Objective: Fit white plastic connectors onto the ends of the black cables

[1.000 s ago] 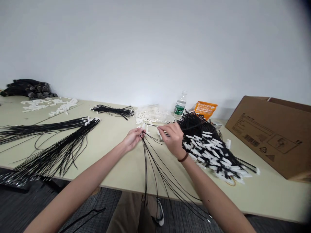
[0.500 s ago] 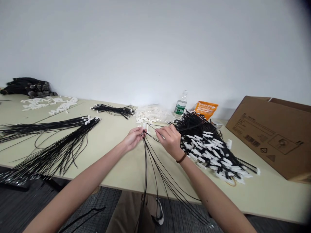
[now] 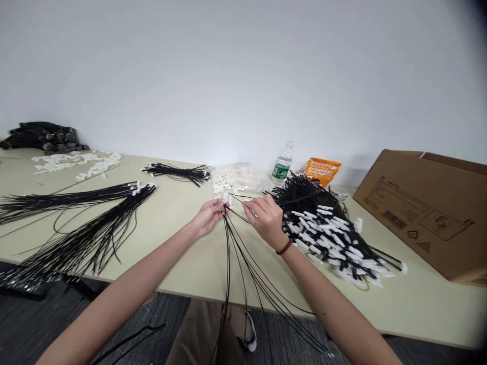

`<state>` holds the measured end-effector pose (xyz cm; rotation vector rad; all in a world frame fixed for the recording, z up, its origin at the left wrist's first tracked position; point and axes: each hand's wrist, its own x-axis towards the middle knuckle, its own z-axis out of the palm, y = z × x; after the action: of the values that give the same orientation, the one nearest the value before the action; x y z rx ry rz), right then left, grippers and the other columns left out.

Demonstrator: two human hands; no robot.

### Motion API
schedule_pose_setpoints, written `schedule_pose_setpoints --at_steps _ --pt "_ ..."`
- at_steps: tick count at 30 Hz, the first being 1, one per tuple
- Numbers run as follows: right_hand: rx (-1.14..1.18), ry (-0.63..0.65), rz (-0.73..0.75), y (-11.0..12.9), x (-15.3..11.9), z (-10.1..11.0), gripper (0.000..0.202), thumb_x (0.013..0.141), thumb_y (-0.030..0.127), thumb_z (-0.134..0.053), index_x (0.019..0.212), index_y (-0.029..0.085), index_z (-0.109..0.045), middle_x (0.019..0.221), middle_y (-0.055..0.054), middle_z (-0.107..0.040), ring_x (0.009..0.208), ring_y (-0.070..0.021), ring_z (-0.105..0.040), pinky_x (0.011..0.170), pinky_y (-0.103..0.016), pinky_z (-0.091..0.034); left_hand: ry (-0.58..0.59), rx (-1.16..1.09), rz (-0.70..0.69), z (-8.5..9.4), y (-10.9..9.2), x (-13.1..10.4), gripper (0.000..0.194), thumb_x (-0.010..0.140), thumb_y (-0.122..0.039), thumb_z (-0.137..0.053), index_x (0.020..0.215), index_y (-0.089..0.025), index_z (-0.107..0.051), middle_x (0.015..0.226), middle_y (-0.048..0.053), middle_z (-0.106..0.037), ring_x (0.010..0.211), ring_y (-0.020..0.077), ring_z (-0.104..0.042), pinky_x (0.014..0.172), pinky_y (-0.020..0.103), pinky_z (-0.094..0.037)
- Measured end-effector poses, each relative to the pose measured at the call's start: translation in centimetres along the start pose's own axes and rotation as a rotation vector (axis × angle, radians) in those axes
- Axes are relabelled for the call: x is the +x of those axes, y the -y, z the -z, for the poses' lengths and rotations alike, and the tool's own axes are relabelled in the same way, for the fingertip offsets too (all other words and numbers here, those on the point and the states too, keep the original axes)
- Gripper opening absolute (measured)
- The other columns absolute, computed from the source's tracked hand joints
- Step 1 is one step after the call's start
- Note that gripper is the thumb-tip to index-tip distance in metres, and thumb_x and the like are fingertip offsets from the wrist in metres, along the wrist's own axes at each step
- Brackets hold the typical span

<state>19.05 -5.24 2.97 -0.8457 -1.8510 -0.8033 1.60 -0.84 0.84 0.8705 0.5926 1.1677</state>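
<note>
My left hand [image 3: 210,217] is closed, thumb and fingers pinching a white plastic connector [image 3: 227,197] with several black cables [image 3: 243,263] running from it. The cables fan downward over the table's front edge. To its right, my right hand [image 3: 266,215] is closed in a pinch on one thin black wire [image 3: 243,200], apart from the left fingers. Beside the right wrist lies a large heap of black cables with white connectors [image 3: 335,238]. Just behind my hands is a clear bag of white connectors [image 3: 239,176].
On the left of the table [image 3: 182,268] lie long black cable bundles [image 3: 91,228], with loose white connectors [image 3: 99,165] behind them. A smaller cable bundle [image 3: 177,172] is near the wall. A water bottle [image 3: 282,165], an orange packet [image 3: 322,171] and a cardboard box [image 3: 422,213] stand to the right.
</note>
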Motion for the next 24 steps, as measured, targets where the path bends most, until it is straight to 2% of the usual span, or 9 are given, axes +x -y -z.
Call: schedule_pose_setpoints --at_steps 10,17,20,24 --pt "0.008 0.072 -0.062 0.22 0.00 -0.18 0.012 0.084 0.018 -0.052 0.076 0.018 -0.060 0.069 -0.002 -0.058 0.070 -0.0150 -0.044 0.063 -0.027 -0.036 -0.005 0.108 -0.056 0.13 0.00 -0.01 0.019 0.063 -0.023 -0.072 0.066 -0.009 -0.059 0.070 0.004 -0.059 0.058 0.0071 -0.051 0.058 0.020 -0.039" --pt "0.060 0.146 -0.095 0.25 -0.29 -0.67 0.016 0.086 0.019 -0.049 0.072 0.019 -0.058 0.068 -0.004 -0.055 0.074 -0.0174 -0.046 0.065 -0.029 -0.038 0.025 0.209 -0.037 0.10 0.26 -0.20 0.028 0.058 -0.030 -0.076 0.068 -0.010 -0.059 0.069 0.004 -0.062 0.058 0.0086 -0.052 0.058 0.022 -0.038" --pt "0.076 0.163 -0.124 0.25 -0.23 -0.75 0.014 0.085 0.019 -0.049 0.074 0.019 -0.057 0.073 -0.005 -0.057 0.076 -0.0180 -0.047 0.067 -0.030 -0.040 0.043 0.246 -0.038 0.04 0.37 -0.31 0.029 0.057 -0.032 -0.076 0.068 -0.010 -0.059 0.068 0.005 -0.062 0.057 0.0087 -0.051 0.057 0.023 -0.037" --pt "0.208 0.175 -0.159 0.08 -0.17 -0.98 0.011 0.085 0.018 -0.048 0.076 0.019 -0.054 0.093 -0.007 -0.061 0.088 -0.0192 -0.052 0.074 -0.033 -0.043 0.074 0.286 -0.036 -0.10 0.50 -0.43 0.032 0.057 -0.035 -0.076 0.067 -0.010 -0.060 0.069 0.005 -0.061 0.056 0.0088 -0.051 0.055 0.023 -0.035"
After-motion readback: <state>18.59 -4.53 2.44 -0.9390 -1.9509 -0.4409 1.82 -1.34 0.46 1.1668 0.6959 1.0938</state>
